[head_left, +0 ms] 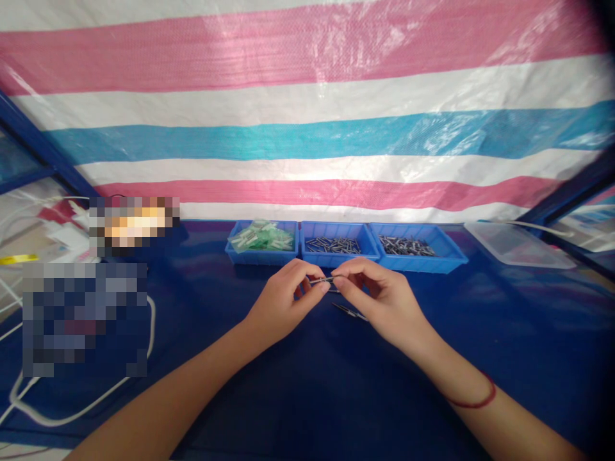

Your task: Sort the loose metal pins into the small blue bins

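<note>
Left hand [293, 294] and right hand [382, 291] nearly met in front of me on the feed, each with thumb and fingertips pinched on a slim metal piece [321, 280] that bridged the small gap between them. I could not tell how far it ran inside either grip. Loose metal pieces [350, 312] lay on the blue table [307, 397], just beneath the right hand's thumb. Beyond both hands I saw three blue bins in a row: the left bin [264, 258], past the left hand, held green packets [262, 235]; the middle bin [331, 260], right behind the fingertips, and the right bin [423, 264], past the right hand, held small metal parts [406, 246]. Farther right of that hand lay a translucent plastic tray [521, 244]. I noticed a red band [475, 404] around the right wrist.
</note>
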Tool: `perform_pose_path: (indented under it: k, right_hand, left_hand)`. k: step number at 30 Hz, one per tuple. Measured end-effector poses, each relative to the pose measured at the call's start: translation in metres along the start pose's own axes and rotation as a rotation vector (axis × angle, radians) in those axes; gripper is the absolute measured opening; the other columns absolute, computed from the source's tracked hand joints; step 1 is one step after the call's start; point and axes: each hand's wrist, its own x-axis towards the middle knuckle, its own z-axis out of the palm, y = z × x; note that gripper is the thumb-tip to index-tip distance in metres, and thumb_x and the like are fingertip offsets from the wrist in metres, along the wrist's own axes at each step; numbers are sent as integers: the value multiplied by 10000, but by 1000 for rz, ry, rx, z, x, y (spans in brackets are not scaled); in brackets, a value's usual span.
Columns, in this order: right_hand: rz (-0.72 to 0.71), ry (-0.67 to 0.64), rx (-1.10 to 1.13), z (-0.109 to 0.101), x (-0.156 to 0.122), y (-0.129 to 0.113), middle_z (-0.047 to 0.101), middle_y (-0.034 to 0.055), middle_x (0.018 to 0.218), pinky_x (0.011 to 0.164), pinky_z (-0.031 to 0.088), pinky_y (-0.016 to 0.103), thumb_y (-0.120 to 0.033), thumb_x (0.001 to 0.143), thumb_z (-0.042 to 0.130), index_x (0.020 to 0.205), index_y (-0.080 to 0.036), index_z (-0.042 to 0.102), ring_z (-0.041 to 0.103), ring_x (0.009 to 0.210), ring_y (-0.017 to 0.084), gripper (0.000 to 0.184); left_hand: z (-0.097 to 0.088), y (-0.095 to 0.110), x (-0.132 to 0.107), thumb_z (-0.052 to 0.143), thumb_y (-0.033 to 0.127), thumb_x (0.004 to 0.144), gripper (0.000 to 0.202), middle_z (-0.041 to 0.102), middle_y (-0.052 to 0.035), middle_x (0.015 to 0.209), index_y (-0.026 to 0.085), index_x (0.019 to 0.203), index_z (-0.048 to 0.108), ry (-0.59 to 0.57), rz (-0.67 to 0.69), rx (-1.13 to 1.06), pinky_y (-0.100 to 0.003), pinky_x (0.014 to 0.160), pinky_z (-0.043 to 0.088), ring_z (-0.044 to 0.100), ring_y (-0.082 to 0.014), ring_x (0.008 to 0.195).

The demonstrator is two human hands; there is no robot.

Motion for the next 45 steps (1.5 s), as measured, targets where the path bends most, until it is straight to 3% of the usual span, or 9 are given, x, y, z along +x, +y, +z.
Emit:
perform_pose_path:
  k: [5, 9, 11, 13, 17, 22, 28, 38, 45]
  right_hand:
    - [45, -111, -28, -2, 2, 1, 613, 20, 787, 645, 405, 299, -299, 855, 594, 866, -205, 662, 525, 699, 148, 116]
    - [95, -189, 5, -1, 3, 4, 627, 27, 805, 667, 415, 294, -339, 873, 569, 859, -196, 669, 542, 730, 151, 175]
    - [148, -109, 79, -3, 5, 9, 633, 23, 820, 674, 419, 281, -353, 861, 588, 833, -196, 677, 539, 731, 139, 183]
    - [218, 72, 201, -8, 10, 14, 608, 6, 768, 631, 410, 258, -365, 843, 612, 829, -198, 685, 510, 674, 113, 183]
    - [332, 434, 521, -28, 23, 23, 495, -28, 664, 483, 345, 207, -383, 771, 684, 823, -181, 682, 411, 554, 72, 208]
    - [440, 540, 625, -43, 29, 25, 484, -25, 666, 423, 322, 186, -448, 752, 678, 803, -175, 675, 392, 512, 61, 277]
    - [457, 328, 472, -25, 20, 17, 503, -12, 658, 440, 315, 220, -433, 789, 630, 789, -188, 673, 410, 521, 84, 249]
    - [226, -103, -150, -15, 11, 14, 600, 12, 716, 612, 402, 276, -411, 868, 528, 736, -194, 639, 526, 657, 142, 278]
    - [101, -267, -264, -6, 4, 11, 684, 51, 903, 716, 476, 337, -388, 888, 509, 968, -235, 686, 615, 811, 208, 247]
  left_hand:
    - [-2, 3, 1, 567, 259, 876, 86, 586, -18, 856, 174, 887, 574, 99, 35, -23, -216, 625, 449, 546, -102, 705]
    - [1, 2, 0, 575, 306, 872, 144, 591, -18, 869, 179, 937, 565, 92, -1, -50, -227, 627, 463, 554, -104, 694]
    - [4, -1, -2, 580, 323, 871, 226, 609, -18, 896, 180, 1043, 546, 42, -20, -54, -235, 642, 472, 562, -105, 692]
    - [6, -3, -3, 574, 318, 879, 286, 629, -23, 905, 176, 1123, 532, -31, 7, 6, -260, 708, 479, 578, -122, 743]
    - [10, -9, -4, 500, 282, 924, 210, 651, -55, 968, 172, 1056, 620, -203, 165, 232, -323, 850, 446, 573, -177, 910]
    - [19, -19, -5, 481, 329, 937, 277, 619, -67, 1085, 225, 1133, 645, -284, 244, 393, -342, 876, 422, 538, -197, 991]
    - [27, -22, -5, 468, 347, 947, 252, 629, -32, 1045, 241, 973, 695, -310, 233, 438, -302, 768, 383, 520, -179, 959]
    - [24, -19, -6, 490, 287, 948, 166, 663, 8, 967, 237, 932, 648, -209, 253, 580, -332, 760, 325, 541, -170, 934]
    - [6, -13, 1, 528, 275, 916, 146, 686, -12, 938, 195, 986, 628, 37, 13, 99, -270, 783, 435, 614, -143, 869]
